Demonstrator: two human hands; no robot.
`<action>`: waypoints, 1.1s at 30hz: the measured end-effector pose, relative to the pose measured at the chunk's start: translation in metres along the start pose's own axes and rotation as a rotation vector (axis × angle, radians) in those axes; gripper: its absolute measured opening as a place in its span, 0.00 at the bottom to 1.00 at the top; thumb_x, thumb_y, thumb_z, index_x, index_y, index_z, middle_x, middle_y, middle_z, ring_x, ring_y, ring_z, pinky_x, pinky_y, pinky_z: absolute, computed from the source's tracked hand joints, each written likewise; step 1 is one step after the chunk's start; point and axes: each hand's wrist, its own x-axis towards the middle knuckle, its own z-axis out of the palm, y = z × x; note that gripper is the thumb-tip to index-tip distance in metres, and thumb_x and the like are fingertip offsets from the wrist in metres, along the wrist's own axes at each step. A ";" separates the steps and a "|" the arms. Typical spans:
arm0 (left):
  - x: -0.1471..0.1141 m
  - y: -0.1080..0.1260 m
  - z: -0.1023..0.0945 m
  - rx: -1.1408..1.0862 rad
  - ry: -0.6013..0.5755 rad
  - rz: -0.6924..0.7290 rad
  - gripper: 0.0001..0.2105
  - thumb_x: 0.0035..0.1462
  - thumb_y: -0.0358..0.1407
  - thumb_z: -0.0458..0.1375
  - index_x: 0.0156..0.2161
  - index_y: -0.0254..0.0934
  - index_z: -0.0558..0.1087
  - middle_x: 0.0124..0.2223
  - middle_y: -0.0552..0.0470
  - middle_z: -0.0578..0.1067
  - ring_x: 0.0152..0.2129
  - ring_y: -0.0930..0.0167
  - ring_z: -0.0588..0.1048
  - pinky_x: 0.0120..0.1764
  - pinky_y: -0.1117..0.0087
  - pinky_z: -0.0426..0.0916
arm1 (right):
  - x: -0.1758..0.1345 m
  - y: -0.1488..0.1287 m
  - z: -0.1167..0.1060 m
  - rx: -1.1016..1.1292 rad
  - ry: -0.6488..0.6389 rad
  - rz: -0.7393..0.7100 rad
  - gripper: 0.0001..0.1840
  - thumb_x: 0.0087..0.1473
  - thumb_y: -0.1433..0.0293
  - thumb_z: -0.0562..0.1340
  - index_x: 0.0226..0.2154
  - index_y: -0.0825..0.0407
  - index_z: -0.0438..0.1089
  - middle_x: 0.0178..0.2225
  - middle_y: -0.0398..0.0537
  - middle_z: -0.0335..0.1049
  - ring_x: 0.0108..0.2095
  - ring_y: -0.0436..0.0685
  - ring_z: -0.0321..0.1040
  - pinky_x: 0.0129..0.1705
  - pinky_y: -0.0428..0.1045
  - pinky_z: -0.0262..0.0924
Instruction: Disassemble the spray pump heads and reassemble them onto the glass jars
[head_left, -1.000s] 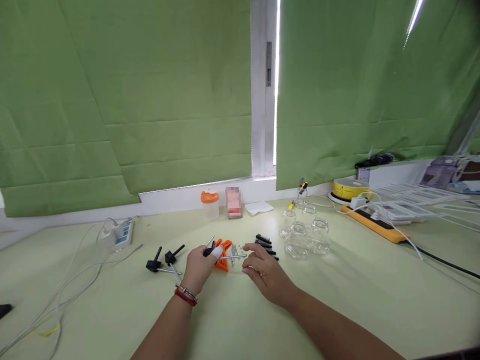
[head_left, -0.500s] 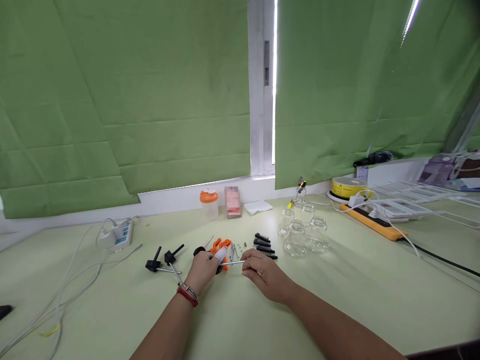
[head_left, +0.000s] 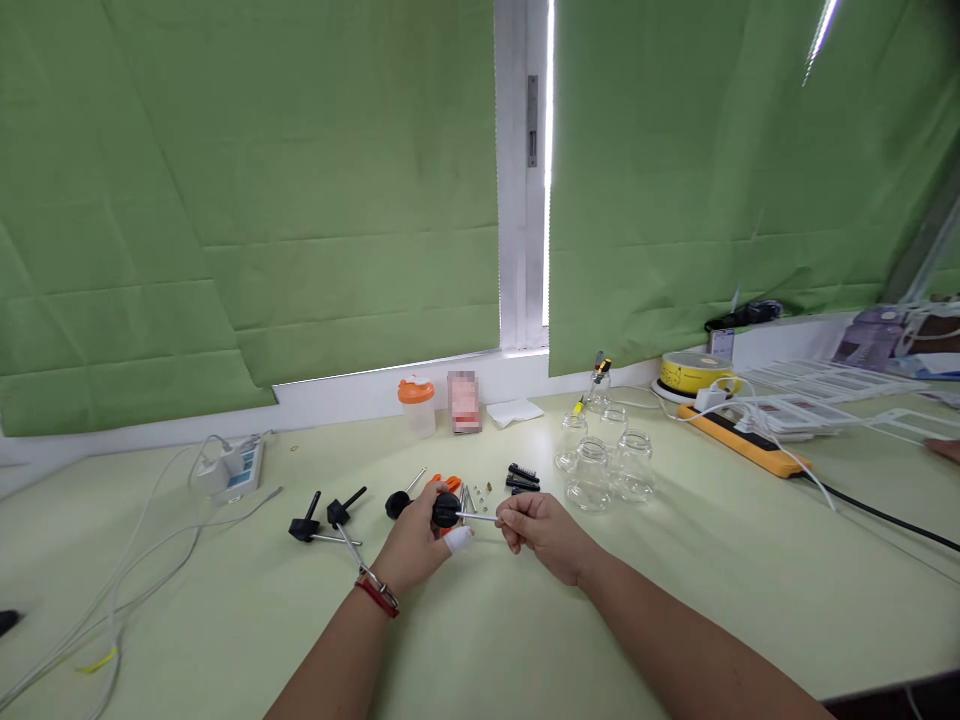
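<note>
A round black knob is in the grip of my left hand, whose thumb has a white wrapping. From the knob a thin silver rod points right, and my right hand pinches its far end. Beyond my left hand lie another black round piece and orange parts, partly hidden. Two black-headed pieces with rods rest left of my wrist. Small screws and bits lie behind the rod, and black toothed strips lie just past my right hand.
Several glass jars stand to the right, one at the back holding screwdrivers. An orange-lidded cup and a pink box are by the wall. An orange power strip, a white one and loose cables flank them.
My left hand has turned, bringing the black knob into view with its thumb now lower. My right hand has shifted slightly right, still pinching the rod.
</note>
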 end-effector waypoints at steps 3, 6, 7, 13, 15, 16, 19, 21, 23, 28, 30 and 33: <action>0.001 -0.001 -0.001 0.118 0.018 0.064 0.24 0.44 0.41 0.63 0.49 0.39 0.67 0.42 0.47 0.71 0.35 0.66 0.71 0.37 0.67 0.66 | 0.000 -0.001 -0.004 0.099 -0.020 0.049 0.16 0.44 0.60 0.68 0.25 0.57 0.71 0.18 0.42 0.65 0.20 0.46 0.58 0.26 0.45 0.53; 0.001 -0.001 -0.004 0.199 0.036 0.165 0.13 0.45 0.41 0.62 0.38 0.39 0.71 0.41 0.47 0.70 0.38 0.65 0.70 0.39 0.66 0.66 | -0.001 -0.003 -0.005 0.154 -0.061 0.083 0.17 0.42 0.60 0.69 0.25 0.58 0.71 0.19 0.43 0.65 0.20 0.45 0.57 0.25 0.45 0.52; 0.001 -0.001 -0.004 0.188 0.038 0.184 0.13 0.46 0.41 0.61 0.37 0.39 0.71 0.41 0.46 0.70 0.38 0.65 0.70 0.39 0.66 0.66 | -0.002 -0.004 -0.004 0.166 -0.076 0.090 0.17 0.42 0.60 0.69 0.25 0.58 0.71 0.19 0.43 0.65 0.20 0.45 0.57 0.25 0.45 0.51; -0.001 0.001 0.002 -0.164 -0.110 0.015 0.16 0.48 0.42 0.59 0.42 0.38 0.70 0.35 0.48 0.73 0.28 0.68 0.72 0.32 0.67 0.68 | -0.003 -0.003 -0.002 0.176 -0.123 0.114 0.18 0.41 0.58 0.69 0.25 0.57 0.68 0.20 0.43 0.66 0.20 0.45 0.57 0.24 0.44 0.51; -0.001 0.001 0.004 -0.278 -0.173 -0.134 0.12 0.48 0.43 0.59 0.35 0.37 0.71 0.30 0.49 0.72 0.20 0.71 0.70 0.23 0.69 0.66 | 0.000 0.000 -0.004 0.153 -0.074 0.105 0.19 0.42 0.58 0.69 0.25 0.56 0.67 0.21 0.42 0.65 0.20 0.46 0.58 0.23 0.44 0.51; -0.001 0.000 0.005 -0.316 -0.177 -0.202 0.12 0.47 0.44 0.59 0.32 0.37 0.71 0.28 0.50 0.71 0.17 0.73 0.68 0.20 0.70 0.64 | 0.002 0.002 -0.006 0.140 -0.028 0.094 0.19 0.42 0.57 0.69 0.25 0.55 0.67 0.20 0.41 0.64 0.19 0.45 0.57 0.23 0.44 0.51; 0.001 -0.002 0.006 -0.368 -0.131 -0.331 0.12 0.47 0.45 0.58 0.28 0.37 0.69 0.25 0.51 0.72 0.12 0.74 0.66 0.16 0.73 0.57 | 0.007 0.005 -0.012 0.127 0.112 0.074 0.19 0.40 0.57 0.69 0.23 0.54 0.65 0.19 0.38 0.61 0.18 0.44 0.53 0.21 0.44 0.48; 0.003 -0.004 0.006 -0.369 -0.103 -0.365 0.13 0.48 0.46 0.56 0.27 0.37 0.68 0.25 0.50 0.72 0.11 0.74 0.66 0.15 0.73 0.55 | 0.009 0.006 -0.015 0.130 0.151 0.079 0.20 0.40 0.57 0.69 0.23 0.54 0.64 0.21 0.39 0.62 0.18 0.44 0.52 0.21 0.43 0.48; 0.003 -0.006 0.007 -0.358 -0.081 -0.372 0.14 0.50 0.47 0.54 0.26 0.37 0.68 0.24 0.50 0.72 0.11 0.74 0.65 0.15 0.74 0.55 | 0.010 0.008 -0.017 0.124 0.174 0.085 0.19 0.39 0.58 0.69 0.24 0.55 0.66 0.22 0.40 0.64 0.19 0.43 0.53 0.20 0.43 0.47; 0.003 -0.006 0.010 -0.360 -0.096 -0.381 0.14 0.50 0.47 0.54 0.25 0.38 0.67 0.22 0.51 0.70 0.13 0.74 0.64 0.15 0.74 0.56 | 0.012 0.012 -0.019 0.121 0.254 0.087 0.18 0.37 0.63 0.69 0.29 0.56 0.68 0.25 0.44 0.69 0.18 0.43 0.54 0.20 0.43 0.47; 0.003 -0.006 0.011 -0.370 -0.113 -0.381 0.13 0.49 0.47 0.55 0.24 0.38 0.67 0.22 0.51 0.69 0.13 0.73 0.64 0.15 0.73 0.57 | 0.012 0.013 -0.019 0.122 0.270 0.087 0.16 0.37 0.64 0.69 0.30 0.56 0.68 0.26 0.45 0.70 0.18 0.43 0.54 0.19 0.42 0.47; 0.003 -0.006 0.011 -0.378 -0.123 -0.383 0.13 0.49 0.47 0.55 0.24 0.38 0.67 0.21 0.51 0.70 0.13 0.72 0.65 0.15 0.73 0.58 | 0.012 0.012 -0.018 0.096 0.274 0.093 0.15 0.37 0.66 0.68 0.29 0.56 0.68 0.26 0.45 0.71 0.17 0.42 0.53 0.19 0.42 0.46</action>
